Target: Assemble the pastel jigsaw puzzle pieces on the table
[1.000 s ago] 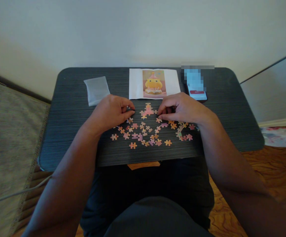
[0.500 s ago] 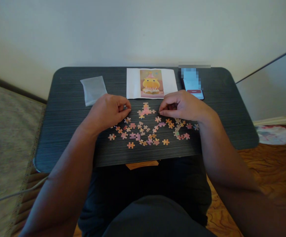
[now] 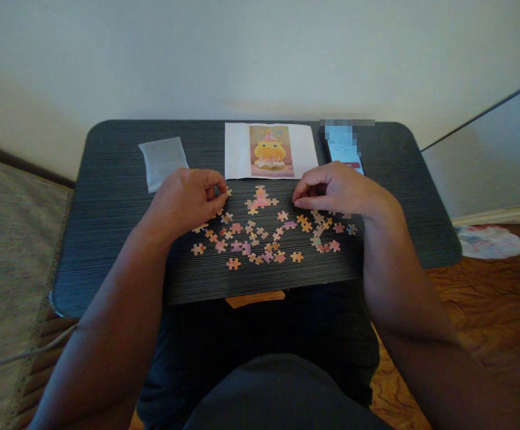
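1. Bag (image 3: 162,161) of clear plastic lies flat on the far left of the desk (image 3: 107,239), apart from the work. We judge it best left there, out of the sweep of the forearm.
2. Our left hand (image 3: 188,200) rests on the desk with fingers curled and thumb and forefinger pinched narrow. One small piece (image 3: 228,192) sits just beside the fingertips, and we cannot tell whether the pinch has hold of it. A light grip by the edges, we think, lets us turn a piece and read its colour.
3. The loose pieces (image 3: 251,239) lie scattered between the two hands, toward the near edge of the desk. We would lift rather than slide, so the neighbours are not pushed about or off the edge.
4. A joined cluster (image 3: 260,200) of pink and orange lies just below the picture (image 3: 269,150), a white sheet showing a yellow figure. Checking colour against that sheet before trying a fit seems the sound way. Any press on the cluster should be straight down and gentle.
5. Our right hand (image 3: 336,190) is likewise curled and narrow, thumb against forefinger, just right of the cluster. What it holds, if anything, is hidden from us.
6. A phone (image 3: 347,160) lies just beyond that hand, so we should mind the knuckles there.
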A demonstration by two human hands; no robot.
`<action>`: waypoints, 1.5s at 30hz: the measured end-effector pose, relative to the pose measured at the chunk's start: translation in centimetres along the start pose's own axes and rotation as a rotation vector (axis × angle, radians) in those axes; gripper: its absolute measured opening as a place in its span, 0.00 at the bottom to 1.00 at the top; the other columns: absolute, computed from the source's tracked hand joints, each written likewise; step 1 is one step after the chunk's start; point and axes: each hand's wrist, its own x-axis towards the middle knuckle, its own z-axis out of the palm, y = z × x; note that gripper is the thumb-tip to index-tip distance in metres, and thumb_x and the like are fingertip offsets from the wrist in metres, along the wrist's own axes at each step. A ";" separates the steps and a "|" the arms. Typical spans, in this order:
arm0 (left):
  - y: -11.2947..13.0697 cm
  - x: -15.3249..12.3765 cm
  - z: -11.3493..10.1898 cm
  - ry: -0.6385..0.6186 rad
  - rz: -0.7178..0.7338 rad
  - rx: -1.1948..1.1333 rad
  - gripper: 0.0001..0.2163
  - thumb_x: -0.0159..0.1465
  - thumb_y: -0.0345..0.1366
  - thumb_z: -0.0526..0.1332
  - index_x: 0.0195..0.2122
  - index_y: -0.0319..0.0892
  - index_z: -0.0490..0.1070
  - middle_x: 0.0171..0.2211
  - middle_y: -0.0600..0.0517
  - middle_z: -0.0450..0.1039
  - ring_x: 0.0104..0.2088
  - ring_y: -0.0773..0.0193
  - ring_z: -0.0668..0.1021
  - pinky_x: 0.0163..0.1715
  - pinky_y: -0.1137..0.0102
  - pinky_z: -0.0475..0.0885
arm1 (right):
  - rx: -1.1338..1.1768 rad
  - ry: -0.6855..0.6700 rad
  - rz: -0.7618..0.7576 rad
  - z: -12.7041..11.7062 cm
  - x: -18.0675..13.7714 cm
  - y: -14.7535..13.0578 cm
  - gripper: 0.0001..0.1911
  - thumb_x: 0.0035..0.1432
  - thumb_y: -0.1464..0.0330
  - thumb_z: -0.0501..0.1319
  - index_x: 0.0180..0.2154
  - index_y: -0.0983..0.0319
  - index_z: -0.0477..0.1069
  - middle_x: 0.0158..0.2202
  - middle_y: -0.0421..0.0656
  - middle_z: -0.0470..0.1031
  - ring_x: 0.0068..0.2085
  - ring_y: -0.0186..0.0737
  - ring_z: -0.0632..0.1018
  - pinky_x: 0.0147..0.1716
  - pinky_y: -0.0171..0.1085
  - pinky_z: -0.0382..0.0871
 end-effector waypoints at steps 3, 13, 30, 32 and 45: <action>-0.2 0.0 0.1 0.010 -0.004 -0.016 0.10 0.64 0.39 0.64 0.39 0.42 0.83 0.26 0.53 0.74 0.28 0.63 0.72 0.35 0.65 0.61 | 0.063 -0.045 0.038 -0.2 -0.3 -0.1 0.08 0.63 0.58 0.74 0.40 0.54 0.88 0.37 0.40 0.87 0.36 0.41 0.82 0.36 0.44 0.71; 0.1 -0.1 -0.3 0.032 -0.033 -0.065 0.10 0.67 0.42 0.66 0.39 0.42 0.82 0.25 0.54 0.74 0.26 0.65 0.72 0.33 0.65 0.62 | 0.031 -0.110 0.067 0.0 -0.5 0.5 0.12 0.59 0.54 0.78 0.39 0.54 0.88 0.35 0.41 0.86 0.33 0.41 0.81 0.31 0.42 0.69; -2.7 -0.7 -2.7 -0.090 -0.168 -0.283 0.10 0.63 0.42 0.72 0.37 0.40 0.84 0.23 0.51 0.78 0.23 0.67 0.74 0.26 0.68 0.62 | -0.073 0.223 0.015 0.3 -0.5 0.3 0.12 0.65 0.53 0.72 0.39 0.54 0.85 0.32 0.42 0.84 0.31 0.43 0.79 0.32 0.46 0.69; -3.3 -1.0 -3.1 -0.097 -0.184 -0.327 0.10 0.61 0.42 0.73 0.36 0.40 0.85 0.23 0.50 0.78 0.23 0.66 0.74 0.26 0.69 0.62 | -0.081 0.314 -0.006 0.7 -0.4 0.1 0.11 0.65 0.54 0.72 0.39 0.53 0.85 0.33 0.43 0.84 0.32 0.44 0.80 0.34 0.47 0.70; -4.5 -2.7 -5.9 -0.199 -0.176 -0.299 0.08 0.62 0.41 0.71 0.36 0.42 0.82 0.21 0.55 0.72 0.21 0.70 0.68 0.25 0.69 0.60 | -0.186 0.383 -0.069 1.3 0.1 0.1 0.07 0.66 0.60 0.70 0.40 0.56 0.83 0.29 0.42 0.80 0.27 0.41 0.77 0.30 0.45 0.68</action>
